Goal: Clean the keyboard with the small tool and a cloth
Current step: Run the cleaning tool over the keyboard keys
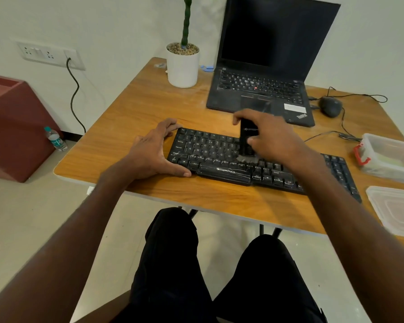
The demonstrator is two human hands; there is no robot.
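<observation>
A black keyboard lies across the wooden table in front of me. My left hand grips its left end, thumb along the front edge and fingers curled over the back corner. My right hand holds a small black brush tool upright over the middle keys. Its bristles touch the keys near the lower letter rows. My right forearm hides part of the keyboard's right half. No cloth is visible.
An open black laptop stands behind the keyboard, with a white plant pot to its left. A wired mouse lies at the right. A clear plastic box and its lid sit at the right edge.
</observation>
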